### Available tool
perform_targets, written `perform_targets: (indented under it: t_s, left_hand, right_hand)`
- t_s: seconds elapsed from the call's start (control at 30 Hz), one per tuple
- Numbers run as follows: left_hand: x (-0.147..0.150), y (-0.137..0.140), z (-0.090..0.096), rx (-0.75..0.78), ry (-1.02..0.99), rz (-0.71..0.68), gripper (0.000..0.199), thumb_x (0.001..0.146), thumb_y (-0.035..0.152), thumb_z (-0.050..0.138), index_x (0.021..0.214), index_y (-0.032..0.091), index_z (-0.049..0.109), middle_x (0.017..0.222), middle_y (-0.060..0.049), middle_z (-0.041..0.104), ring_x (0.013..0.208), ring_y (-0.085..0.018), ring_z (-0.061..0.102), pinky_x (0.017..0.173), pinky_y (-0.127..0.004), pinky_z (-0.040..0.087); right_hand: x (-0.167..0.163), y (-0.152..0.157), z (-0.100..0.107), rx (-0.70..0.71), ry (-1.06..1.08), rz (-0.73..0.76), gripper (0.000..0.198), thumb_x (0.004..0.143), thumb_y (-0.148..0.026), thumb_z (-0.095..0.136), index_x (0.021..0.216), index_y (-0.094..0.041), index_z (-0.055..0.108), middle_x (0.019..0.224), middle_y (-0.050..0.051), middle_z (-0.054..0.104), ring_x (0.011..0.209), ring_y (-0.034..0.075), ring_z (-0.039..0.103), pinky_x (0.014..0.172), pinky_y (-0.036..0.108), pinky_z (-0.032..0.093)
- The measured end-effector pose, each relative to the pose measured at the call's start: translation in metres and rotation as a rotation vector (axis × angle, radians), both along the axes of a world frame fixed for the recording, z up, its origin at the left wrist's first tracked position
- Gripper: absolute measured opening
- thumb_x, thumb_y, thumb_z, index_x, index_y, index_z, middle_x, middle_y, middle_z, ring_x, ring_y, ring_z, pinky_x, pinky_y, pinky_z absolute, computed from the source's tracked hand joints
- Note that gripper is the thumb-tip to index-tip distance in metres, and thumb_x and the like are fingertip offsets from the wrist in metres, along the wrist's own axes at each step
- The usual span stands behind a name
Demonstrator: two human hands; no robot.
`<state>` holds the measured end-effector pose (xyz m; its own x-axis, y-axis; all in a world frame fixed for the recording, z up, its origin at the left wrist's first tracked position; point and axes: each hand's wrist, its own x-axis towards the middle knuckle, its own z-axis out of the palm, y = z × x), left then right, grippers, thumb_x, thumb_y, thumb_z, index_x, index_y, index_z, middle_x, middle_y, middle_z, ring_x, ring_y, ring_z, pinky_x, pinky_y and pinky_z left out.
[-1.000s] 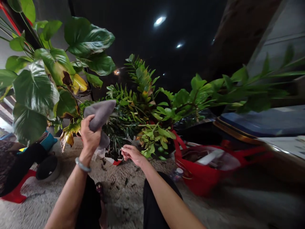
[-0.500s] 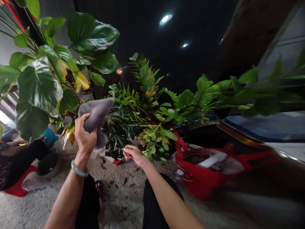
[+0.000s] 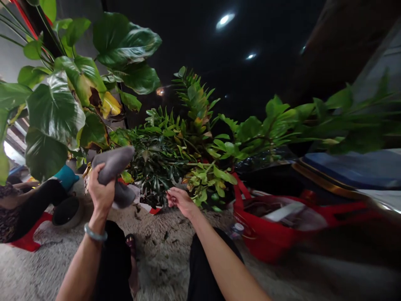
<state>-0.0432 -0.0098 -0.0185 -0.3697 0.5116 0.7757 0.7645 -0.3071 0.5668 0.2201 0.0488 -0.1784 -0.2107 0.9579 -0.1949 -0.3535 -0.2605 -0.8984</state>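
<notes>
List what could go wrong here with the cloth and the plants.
The left hand grips the grey cloth right beside a yellowed leaf; a rough wipe might tear it. The right hand pinches at thin stems of the dark potted plant, which could snap. Leaf debris litters the floor near a sandalled foot, a possible slip.

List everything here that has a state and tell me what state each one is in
left hand: raised, closed on the grey cloth
grey cloth: bunched, ends hanging free from the fist
right hand: fingers pinched at the dark-leaved plant's lower leaves
dark-leaved plant: upright in its pot
big-leaved plant: some leaves yellowed and browned
red bag: open, on the floor
ceiling lights: on
</notes>
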Motion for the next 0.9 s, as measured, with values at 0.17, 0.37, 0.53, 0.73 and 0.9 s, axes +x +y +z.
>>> perform_targets:
  t_s: [0.17, 0.37, 0.53, 0.73, 0.9]
  left_hand:
    - [0.020, 0.034, -0.029, -0.232, -0.141, -0.089, 0.044, 0.063, 0.011, 0.068, 0.106, 0.019, 0.069, 0.109, -0.007, 0.072, 0.103, -0.026, 0.067, 0.098, -0.042, 0.052]
    - [0.031, -0.043, -0.117, -0.484, -0.335, -0.198, 0.038, 0.061, 0.018, 0.067, 0.098, 0.022, 0.071, 0.093, -0.005, 0.074, 0.091, -0.030, 0.070, 0.088, -0.046, 0.055]
    - [0.036, -0.021, -0.028, -0.072, -0.222, -0.096, 0.042, 0.069, 0.024, 0.073, 0.110, 0.022, 0.068, 0.108, -0.004, 0.071, 0.104, -0.024, 0.066, 0.098, -0.038, 0.050]
    - [0.073, 0.034, -0.037, -0.198, 0.010, -0.381, 0.047, 0.066, 0.006, 0.065, 0.111, 0.020, 0.067, 0.112, -0.007, 0.069, 0.107, -0.024, 0.065, 0.098, -0.039, 0.051]
    - [0.076, -0.008, -0.067, -0.438, 0.150, -0.670, 0.054, 0.060, -0.003, 0.061, 0.107, 0.022, 0.070, 0.103, -0.004, 0.070, 0.097, -0.022, 0.067, 0.088, -0.035, 0.054]
  right_hand:
    - [-0.006, 0.000, -0.001, -0.013, -0.010, -0.026, 0.030, 0.060, -0.039, 0.081, 0.070, -0.020, 0.060, 0.058, -0.002, 0.064, 0.043, 0.010, 0.054, 0.042, 0.022, 0.045]
    - [-0.001, 0.005, -0.007, -0.043, -0.030, -0.012, 0.030, 0.056, -0.037, 0.084, 0.065, -0.018, 0.062, 0.055, -0.001, 0.064, 0.043, 0.011, 0.055, 0.039, 0.021, 0.043]
    - [0.000, 0.004, -0.005, -0.015, -0.011, 0.012, 0.033, 0.056, -0.041, 0.085, 0.065, -0.019, 0.061, 0.057, -0.002, 0.064, 0.045, 0.010, 0.054, 0.043, 0.022, 0.046]
    - [-0.002, 0.003, -0.012, -0.013, -0.039, -0.009, 0.030, 0.060, -0.040, 0.083, 0.067, -0.020, 0.062, 0.057, 0.000, 0.065, 0.044, 0.011, 0.053, 0.042, 0.024, 0.044]
    - [0.001, 0.001, -0.020, 0.004, -0.080, -0.010, 0.027, 0.069, -0.043, 0.078, 0.073, -0.019, 0.066, 0.059, 0.004, 0.066, 0.049, 0.016, 0.057, 0.043, 0.027, 0.043]
